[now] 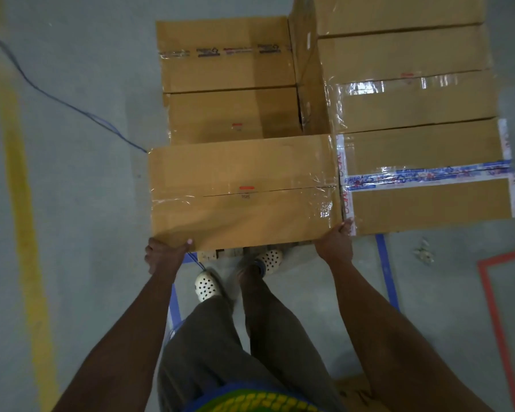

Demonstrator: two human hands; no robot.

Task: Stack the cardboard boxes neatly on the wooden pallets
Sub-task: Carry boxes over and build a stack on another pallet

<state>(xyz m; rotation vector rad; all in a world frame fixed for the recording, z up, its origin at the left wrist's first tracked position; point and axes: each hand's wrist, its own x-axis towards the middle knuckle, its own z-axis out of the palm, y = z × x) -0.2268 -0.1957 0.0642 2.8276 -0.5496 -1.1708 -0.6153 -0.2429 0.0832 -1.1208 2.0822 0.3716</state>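
Cardboard box (244, 188): brown, rectangular, glossy clear tape over seam, small orange label. Sits front-left on stack, touching neighbour box (428, 200) with blue-red printed tape, lettering blurred. Left hand (164, 254) and right hand (336, 242) clamp its near corners.

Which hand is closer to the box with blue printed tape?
Right. The right hand sits beside the taped box; the left hand grips the opposite corner of the held box.
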